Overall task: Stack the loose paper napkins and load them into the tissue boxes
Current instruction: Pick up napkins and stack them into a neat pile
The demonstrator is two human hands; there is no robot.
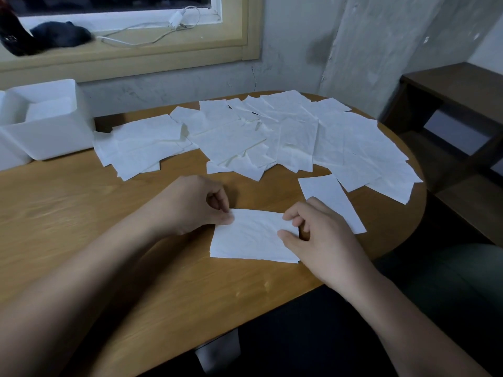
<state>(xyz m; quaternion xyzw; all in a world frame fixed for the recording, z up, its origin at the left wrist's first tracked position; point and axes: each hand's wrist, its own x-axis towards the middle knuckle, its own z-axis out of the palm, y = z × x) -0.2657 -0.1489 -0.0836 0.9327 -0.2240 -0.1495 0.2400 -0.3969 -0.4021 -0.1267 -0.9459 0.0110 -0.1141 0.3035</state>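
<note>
Near the front edge of the surface (81, 213), a little right of its middle, one napkin (251, 236) lies flat with its long axis running left to right, squarely between the hands. The left hand (196, 205) pinches its far left corner and the right hand (318, 235) pinches its right edge, so both are equally close. Whether it is one sheet or several, I cannot tell. Just beyond the right hand a second napkin (330, 197) lies alone, slanted. The loose napkins (272, 134) overlap across the far half. The tissue box (46, 123) stands at the far left corner, nearer the left hand. Its contents are unclear, and another box (11, 153) is cut off.
</note>
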